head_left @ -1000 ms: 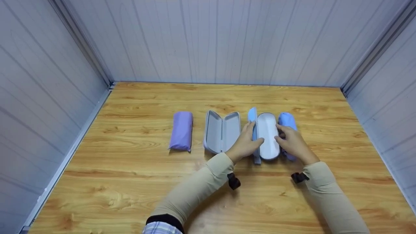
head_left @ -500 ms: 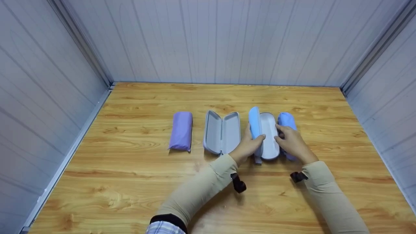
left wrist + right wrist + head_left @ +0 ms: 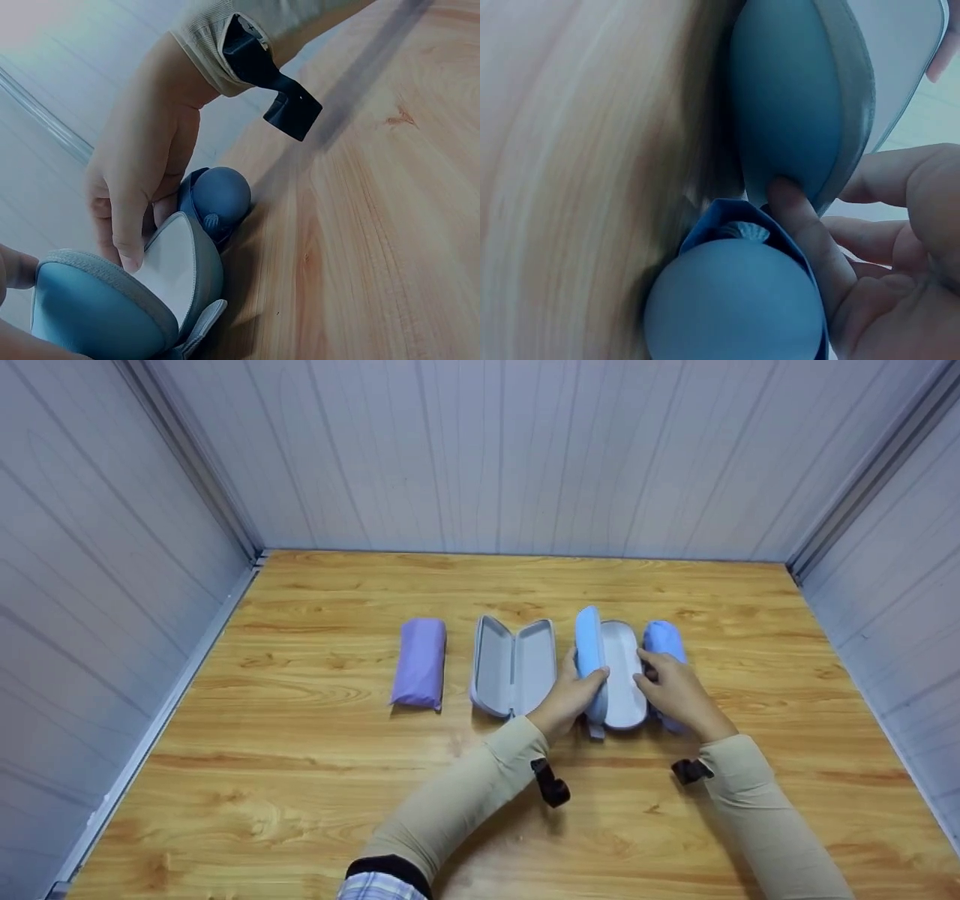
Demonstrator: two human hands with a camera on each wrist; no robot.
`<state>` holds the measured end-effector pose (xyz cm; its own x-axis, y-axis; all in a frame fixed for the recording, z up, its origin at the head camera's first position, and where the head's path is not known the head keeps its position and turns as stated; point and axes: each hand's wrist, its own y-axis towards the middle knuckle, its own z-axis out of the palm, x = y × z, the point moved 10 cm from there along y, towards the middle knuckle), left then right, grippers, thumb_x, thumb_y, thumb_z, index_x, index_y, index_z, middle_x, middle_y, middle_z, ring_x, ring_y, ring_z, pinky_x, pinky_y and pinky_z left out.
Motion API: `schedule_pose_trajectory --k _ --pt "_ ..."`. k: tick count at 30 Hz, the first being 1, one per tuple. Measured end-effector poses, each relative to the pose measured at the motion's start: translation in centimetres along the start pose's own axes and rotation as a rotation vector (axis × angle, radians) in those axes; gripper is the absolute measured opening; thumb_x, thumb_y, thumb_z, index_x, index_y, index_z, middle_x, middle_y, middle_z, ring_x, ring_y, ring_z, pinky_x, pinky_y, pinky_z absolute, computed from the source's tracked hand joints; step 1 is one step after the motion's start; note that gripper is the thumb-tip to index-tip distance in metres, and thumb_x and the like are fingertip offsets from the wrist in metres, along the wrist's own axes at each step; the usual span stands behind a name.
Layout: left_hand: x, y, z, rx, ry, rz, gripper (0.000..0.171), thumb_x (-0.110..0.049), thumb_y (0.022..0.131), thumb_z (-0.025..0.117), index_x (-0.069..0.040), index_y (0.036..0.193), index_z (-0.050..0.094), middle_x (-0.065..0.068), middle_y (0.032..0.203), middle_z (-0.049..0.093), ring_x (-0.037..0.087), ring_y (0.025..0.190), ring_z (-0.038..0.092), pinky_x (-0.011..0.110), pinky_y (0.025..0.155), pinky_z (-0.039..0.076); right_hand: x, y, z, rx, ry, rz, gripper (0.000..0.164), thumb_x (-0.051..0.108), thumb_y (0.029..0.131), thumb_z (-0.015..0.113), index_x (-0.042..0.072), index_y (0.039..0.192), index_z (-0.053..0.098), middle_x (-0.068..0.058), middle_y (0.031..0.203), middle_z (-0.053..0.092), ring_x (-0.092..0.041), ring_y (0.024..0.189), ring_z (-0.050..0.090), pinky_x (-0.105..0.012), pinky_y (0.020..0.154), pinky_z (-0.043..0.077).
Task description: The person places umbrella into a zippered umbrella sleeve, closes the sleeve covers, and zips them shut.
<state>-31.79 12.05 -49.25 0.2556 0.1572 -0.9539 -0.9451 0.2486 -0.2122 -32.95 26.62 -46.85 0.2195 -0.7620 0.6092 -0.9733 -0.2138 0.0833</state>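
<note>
A blue hard-shell zip case [image 3: 621,690] with a pale lining lies on the table, its lid [image 3: 591,641] raised part-way over the left side. My left hand [image 3: 562,701] grips that lid, thumb on the inner edge and fingers round the outside. My right hand [image 3: 679,694] pinches the right rim of the base; in the right wrist view a fingertip presses the blue outer shell [image 3: 787,90]. Just right of the case lies a blue sleeve-wrapped item, seemingly a folded umbrella [image 3: 664,639], partly hidden by my right hand. Its rounded end [image 3: 223,196] shows in the left wrist view.
Left of the blue case, a second zip case [image 3: 493,667] with grey lining lies spread apart. Further left rests a purple wrapped item [image 3: 418,664]. The wooden table [image 3: 300,780] is enclosed by pale panel walls [image 3: 465,457] at the back and sides.
Over the second, my left hand has shifted its hold on the lid and tilted it rightward, toward the base. The right hand has stayed at the rim.
</note>
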Motion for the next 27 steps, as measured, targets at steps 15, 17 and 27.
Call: schedule_pose_trajectory --k 15,17,27 --pt "0.3 0.1 0.0 -0.019 0.008 -0.021 0.073 -0.015 0.1 0.059 -0.01 0.16 0.016 0.018 0.155 0.032 0.033 0.139 0.036 0.047 0.114 0.031 -1.0 -0.7 -3.3 -0.127 0.104 0.026 0.043 0.01 0.1 0.057 -0.009 0.138 0.053 -0.03 0.133 0.055 -0.043 0.114 0.06 -0.055 0.093 0.051" --pt "0.3 0.0 -0.1 -0.021 0.009 -0.025 0.074 -0.017 0.1 0.06 -0.011 0.159 0.018 0.017 0.155 0.032 0.033 0.139 0.036 0.048 0.113 0.032 -1.2 -0.8 -4.0 -0.172 0.083 0.018 0.041 0.01 0.099 0.059 -0.009 0.135 0.056 -0.031 0.128 0.058 -0.043 0.112 0.06 -0.056 0.092 0.05" --pt "0.5 0.1 -0.1 -0.03 0.001 -0.033 0.071 -0.015 0.1 0.06 -0.008 0.158 0.019 0.018 0.154 0.033 0.033 0.138 0.037 0.046 0.114 0.031 -4.0 -0.4 -4.5 -0.107 0.005 0.159 0.059 0.021 0.099 0.059 -0.013 0.144 0.042 -0.037 0.134 0.048 -0.05 0.12 0.05 -0.06 0.099 0.043"
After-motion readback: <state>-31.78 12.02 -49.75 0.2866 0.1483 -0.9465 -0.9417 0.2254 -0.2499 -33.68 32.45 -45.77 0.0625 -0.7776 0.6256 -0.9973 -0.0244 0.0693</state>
